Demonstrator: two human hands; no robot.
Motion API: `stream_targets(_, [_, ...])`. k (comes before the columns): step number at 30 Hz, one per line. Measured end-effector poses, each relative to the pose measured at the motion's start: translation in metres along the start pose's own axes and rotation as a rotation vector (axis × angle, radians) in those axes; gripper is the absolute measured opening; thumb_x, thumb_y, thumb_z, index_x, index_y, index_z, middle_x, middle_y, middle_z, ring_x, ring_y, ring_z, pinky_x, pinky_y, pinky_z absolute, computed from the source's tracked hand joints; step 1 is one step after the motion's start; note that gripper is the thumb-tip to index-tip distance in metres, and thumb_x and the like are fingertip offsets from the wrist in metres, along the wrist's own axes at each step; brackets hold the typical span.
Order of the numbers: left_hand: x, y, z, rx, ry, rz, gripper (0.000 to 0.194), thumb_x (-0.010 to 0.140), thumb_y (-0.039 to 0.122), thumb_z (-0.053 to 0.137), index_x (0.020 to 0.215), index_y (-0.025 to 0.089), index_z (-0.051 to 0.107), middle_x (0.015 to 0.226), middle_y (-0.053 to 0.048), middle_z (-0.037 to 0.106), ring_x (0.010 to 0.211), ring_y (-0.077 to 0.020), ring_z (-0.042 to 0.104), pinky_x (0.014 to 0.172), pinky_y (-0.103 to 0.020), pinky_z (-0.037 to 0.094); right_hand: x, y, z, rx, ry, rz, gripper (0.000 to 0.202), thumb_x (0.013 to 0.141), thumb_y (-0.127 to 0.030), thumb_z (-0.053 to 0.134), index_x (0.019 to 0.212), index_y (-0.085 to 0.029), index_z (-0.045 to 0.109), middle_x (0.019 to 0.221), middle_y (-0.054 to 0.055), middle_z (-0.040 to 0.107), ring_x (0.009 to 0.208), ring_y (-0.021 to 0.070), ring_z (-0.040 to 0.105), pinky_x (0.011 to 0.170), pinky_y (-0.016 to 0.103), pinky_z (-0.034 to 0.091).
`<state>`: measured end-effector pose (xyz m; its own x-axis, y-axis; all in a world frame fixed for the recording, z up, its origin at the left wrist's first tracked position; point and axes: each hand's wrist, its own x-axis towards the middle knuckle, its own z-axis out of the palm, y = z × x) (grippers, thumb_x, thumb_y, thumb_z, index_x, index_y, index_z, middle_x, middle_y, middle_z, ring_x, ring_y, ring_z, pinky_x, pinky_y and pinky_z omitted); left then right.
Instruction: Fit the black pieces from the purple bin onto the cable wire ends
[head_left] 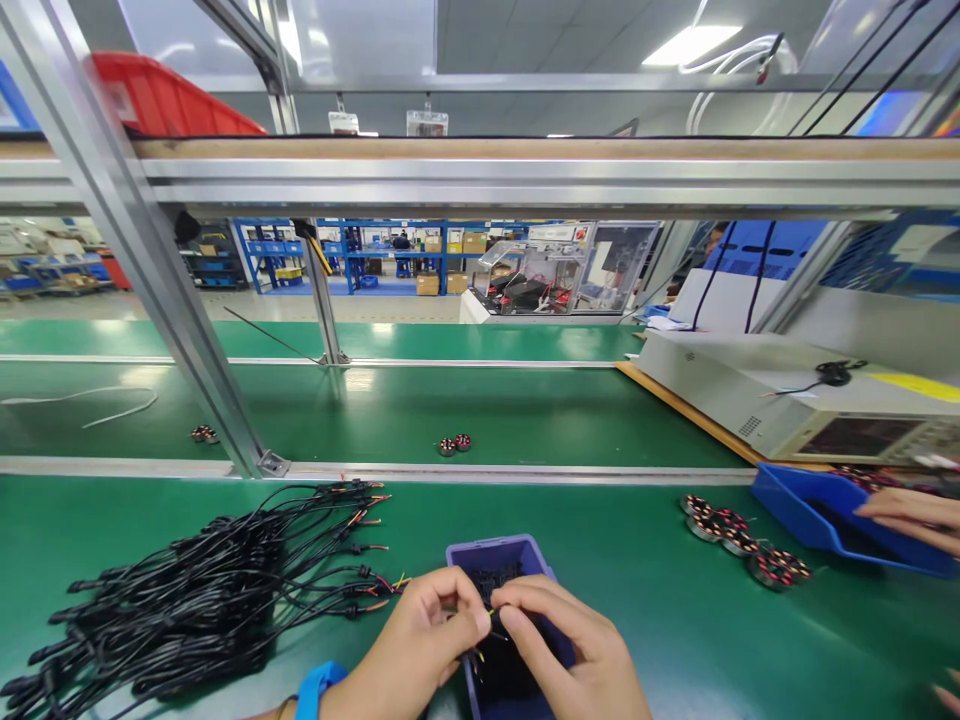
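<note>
My left hand (424,640), a blue band at its wrist, pinches a thin wire with yellow and bare ends just above a purple-blue bin (501,548). Thumb and finger of my right hand (577,640) close on a small black piece (497,622) at the wire's tip; whether the wire passes into it I cannot tell. Small dark parts (491,580) lie inside the bin, partly hidden by my hands. Left of them, a pile of black cables (202,590) spreads over the green bench, stripped coloured ends pointing right.
Copper-wound motor stators (739,540) lie at the right, near a blue bin (817,520) and another person's hand (919,515). Two more stators (454,444) sit beyond the metal rail. An aluminium post (161,240) rises at left; a grey instrument (787,385) stands at right.
</note>
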<state>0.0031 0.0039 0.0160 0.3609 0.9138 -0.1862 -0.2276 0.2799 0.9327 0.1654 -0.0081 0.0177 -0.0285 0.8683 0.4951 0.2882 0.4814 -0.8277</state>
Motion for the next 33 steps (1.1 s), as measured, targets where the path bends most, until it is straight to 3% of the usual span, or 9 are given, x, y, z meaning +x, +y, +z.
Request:
stream_targets(7, [0.002,-0.008,-0.003,0.083,0.028,0.111,0.047,0.069,0.059,0.077,0.067,0.018,0.054,0.057,0.008,0.041,0.05,-0.0069,0.025,0.049,-0.021,0.023,0.003,0.001,-0.01,-0.016,-0.216,-0.023,0.018,0.092,-0.025,0.06,0.088,-0.024,0.077,0.079,0.002,0.075,0.07,0.0168,0.071,0.067,0.022,0.057])
stream_targets(13, [-0.001,-0.004,-0.003,0.014,-0.028,-0.002,0.051,0.072,0.069,0.065,0.077,0.019,0.053,0.064,0.005,0.05,0.049,-0.0072,0.027,0.044,-0.021,0.016,-0.001,0.007,-0.004,-0.02,-0.216,0.078,0.014,0.084,-0.016,0.058,0.079,-0.022,0.07,0.073,0.0,0.071,0.062,0.0146,0.066,0.06,0.021,0.052])
stream_targets(17, [-0.003,-0.007,-0.002,-0.03,-0.04,0.06,0.051,0.071,0.066,0.07,0.08,0.02,0.05,0.068,0.005,0.05,0.055,-0.0078,0.035,0.046,-0.019,0.018,-0.004,0.013,0.001,0.018,-0.287,0.171,0.014,0.083,-0.017,0.057,0.076,-0.02,0.069,0.073,0.002,0.07,0.064,0.0153,0.065,0.061,0.021,0.052])
stream_targets(19, [-0.003,-0.006,-0.003,-0.036,-0.054,0.059,0.051,0.072,0.064,0.071,0.083,0.021,0.048,0.069,0.006,0.05,0.055,-0.0075,0.036,0.047,-0.019,0.018,-0.004,0.014,0.001,0.047,-0.302,0.188,0.013,0.083,-0.018,0.058,0.086,-0.02,0.071,0.077,0.003,0.071,0.066,0.016,0.066,0.062,0.023,0.053])
stream_targets(23, [-0.002,-0.002,-0.009,-0.024,-0.097,-0.006,0.048,0.074,0.062,0.07,0.082,0.021,0.046,0.069,0.006,0.054,0.046,-0.0042,0.024,0.044,-0.021,0.015,-0.002,0.013,-0.006,0.033,-0.267,0.061,0.031,0.081,-0.016,0.065,0.111,-0.023,0.07,0.09,0.004,0.073,0.075,0.018,0.068,0.066,0.024,0.056])
stream_targets(26, [0.0,-0.004,-0.009,-0.04,-0.117,-0.021,0.048,0.072,0.061,0.072,0.08,0.02,0.048,0.068,0.005,0.054,0.045,-0.0038,0.023,0.043,-0.021,0.013,0.002,0.013,-0.011,-0.065,-0.291,-0.121,0.012,0.088,-0.018,0.062,0.089,-0.023,0.073,0.082,0.004,0.073,0.076,0.0184,0.068,0.07,0.025,0.055])
stream_targets(29, [0.0,-0.004,-0.006,-0.058,-0.109,-0.037,0.045,0.072,0.057,0.074,0.079,0.02,0.05,0.067,0.005,0.051,0.046,-0.0044,0.025,0.043,-0.021,0.011,0.005,0.013,-0.011,-0.11,-0.327,-0.212,0.016,0.093,-0.02,0.059,0.083,-0.023,0.072,0.076,0.003,0.072,0.072,0.0173,0.068,0.069,0.025,0.054])
stream_targets(31, [-0.003,0.003,-0.008,-0.05,-0.098,-0.054,0.04,0.074,0.053,0.073,0.08,0.02,0.051,0.067,0.005,0.052,0.045,-0.0045,0.026,0.043,-0.021,0.011,0.005,0.013,-0.013,-0.116,-0.313,-0.231,0.01,0.09,-0.024,0.064,0.097,-0.023,0.072,0.084,0.004,0.074,0.075,0.0176,0.069,0.07,0.024,0.055])
stream_targets(33, [-0.008,0.022,-0.016,-0.015,-0.036,-0.03,0.035,0.077,0.048,0.072,0.082,0.019,0.054,0.07,0.003,0.055,0.047,-0.0049,0.029,0.044,-0.021,0.012,0.005,0.013,-0.018,-0.12,-0.251,-0.205,0.026,0.089,-0.026,0.068,0.115,-0.024,0.067,0.095,0.005,0.074,0.08,0.0175,0.07,0.071,0.023,0.056])
